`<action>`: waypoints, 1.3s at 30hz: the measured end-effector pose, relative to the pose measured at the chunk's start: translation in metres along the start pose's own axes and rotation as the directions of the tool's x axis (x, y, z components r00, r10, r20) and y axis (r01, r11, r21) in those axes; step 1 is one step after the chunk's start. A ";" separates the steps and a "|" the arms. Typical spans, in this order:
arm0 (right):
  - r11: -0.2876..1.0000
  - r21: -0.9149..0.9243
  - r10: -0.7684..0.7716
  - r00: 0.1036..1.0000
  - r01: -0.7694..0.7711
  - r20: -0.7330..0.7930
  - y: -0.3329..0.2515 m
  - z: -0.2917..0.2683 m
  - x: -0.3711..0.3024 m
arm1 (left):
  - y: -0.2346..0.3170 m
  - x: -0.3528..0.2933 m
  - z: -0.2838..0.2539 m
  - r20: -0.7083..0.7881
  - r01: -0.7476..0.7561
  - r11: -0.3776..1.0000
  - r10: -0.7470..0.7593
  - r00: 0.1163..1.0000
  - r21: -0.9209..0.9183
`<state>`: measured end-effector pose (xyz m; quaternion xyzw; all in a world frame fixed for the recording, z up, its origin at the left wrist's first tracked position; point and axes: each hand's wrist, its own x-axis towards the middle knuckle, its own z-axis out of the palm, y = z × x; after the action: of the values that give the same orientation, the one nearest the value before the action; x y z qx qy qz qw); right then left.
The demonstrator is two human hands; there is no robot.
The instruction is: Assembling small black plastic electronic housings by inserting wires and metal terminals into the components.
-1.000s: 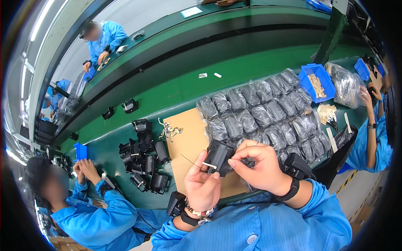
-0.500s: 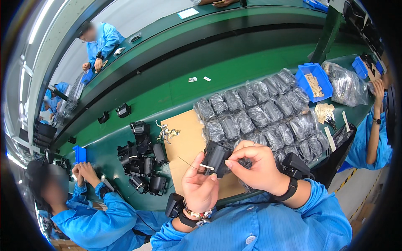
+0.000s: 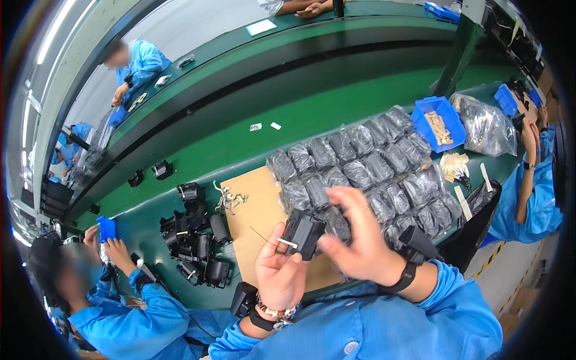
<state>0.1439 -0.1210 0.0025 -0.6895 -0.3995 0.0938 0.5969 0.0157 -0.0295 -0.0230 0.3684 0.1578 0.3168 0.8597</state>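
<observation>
My left hand (image 3: pixel 281 273) grips a boxy black plastic housing (image 3: pixel 307 235) above the cardboard sheet. A thin dark wire and a short white strip (image 3: pixel 288 243) stick out on its left side. My right hand (image 3: pixel 367 249) is just right of the housing, slightly blurred, its fingers spread and nothing visible in them. Its thumb is close to the housing's right edge; whether it touches I cannot tell. Behind my hands lie rows of similar-sized dark units in clear plastic bags (image 3: pixel 363 171).
Left of the cardboard sheet (image 3: pixel 255 180) lies a pile of black housings (image 3: pixel 195 240); silver metal parts (image 3: pixel 231 199) rest on its corner. A blue bin (image 3: pixel 452 114) of beige pieces and a clear plastic bag (image 3: pixel 485 126) stand at right. Co-workers sit on both sides.
My right hand has let go of the housing's right side and spread its fingers. The left hand still holds the housing. The whole view has shifted slightly.
</observation>
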 end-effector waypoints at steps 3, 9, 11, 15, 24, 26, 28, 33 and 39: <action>0.964 -0.140 -0.210 0.970 0.227 0.126 0.003 0.003 0.003 | -0.001 -0.002 0.004 0.042 0.068 0.997 -0.066 0.997 -0.025; 0.988 0.119 0.098 0.994 -0.102 0.044 0.012 -0.012 0.000 | 0.001 0.012 0.012 0.126 0.287 0.935 -0.266 0.956 -0.207; 0.987 0.157 0.026 0.996 -0.012 -0.089 0.017 -0.001 -0.008 | -0.014 0.011 0.007 0.098 0.159 0.948 -0.137 0.986 -0.276; 0.912 0.356 0.173 0.979 -0.201 0.109 0.015 0.001 -0.020 | -0.018 0.013 -0.006 -0.035 -0.054 0.998 0.055 0.998 0.043; 0.877 0.372 0.258 0.951 -0.304 0.169 0.024 0.001 -0.030 | -0.023 0.007 -0.002 0.005 -0.097 0.991 0.097 0.995 0.096; 0.835 0.460 0.245 0.953 -0.301 0.180 0.036 0.011 -0.035 | -0.035 0.008 -0.011 0.136 -0.191 0.969 0.171 0.976 0.155; 0.707 0.639 0.198 0.952 -0.304 0.234 0.039 0.011 -0.035 | -0.041 0.004 -0.016 0.172 -0.232 0.935 0.190 0.967 0.270; 0.711 0.631 0.144 0.943 -0.310 0.301 0.025 0.000 -0.032 | -0.038 0.011 -0.026 0.184 -0.336 0.878 0.288 0.940 0.340; 0.917 0.395 0.077 0.997 -0.061 -0.024 0.019 0.001 -0.032 | -0.055 0.024 -0.078 0.027 -0.292 0.492 0.477 0.879 0.820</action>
<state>0.1305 -0.1407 -0.0256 -0.5708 -0.3363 0.1799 0.7272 0.0173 -0.0011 -0.1170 0.7070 0.2835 0.4307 0.4840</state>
